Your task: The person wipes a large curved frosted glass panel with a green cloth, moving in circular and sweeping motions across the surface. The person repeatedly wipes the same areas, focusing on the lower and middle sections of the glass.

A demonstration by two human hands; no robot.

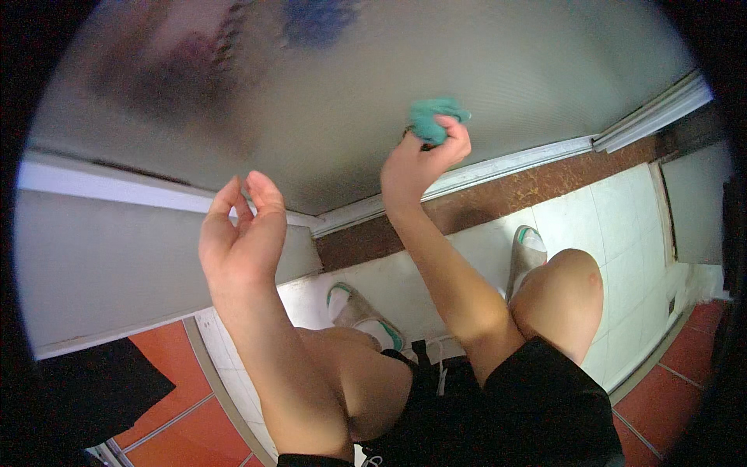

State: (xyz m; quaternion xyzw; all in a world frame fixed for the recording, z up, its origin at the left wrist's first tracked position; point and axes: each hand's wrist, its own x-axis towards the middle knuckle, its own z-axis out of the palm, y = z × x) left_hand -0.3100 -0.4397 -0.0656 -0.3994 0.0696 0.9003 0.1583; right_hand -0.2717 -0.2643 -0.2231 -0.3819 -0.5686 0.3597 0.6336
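My right hand [425,160] grips a bunched teal-green cloth [435,119] against or just in front of a frosted glass panel [362,117]. The cloth is slightly blurred. To the left, my left hand [245,230] is raised with its palm towards me and its fingers curled. Nothing is plainly visible in it, and the fingertips stand near the white frame strip [117,187] at the panel's left side. Whether they touch it cannot be told. A white metal bottom rail [513,166] runs along the glass behind my right wrist.
Below the rail lies a brown stone sill [496,195]. My slippered feet rest on pale floor tiles [621,222]. A grey panel [111,257] stands at the left. Red-orange tiles [192,429] and a black mat or cloth [99,391] lie lower left. Dark blurred shapes show in the glass.
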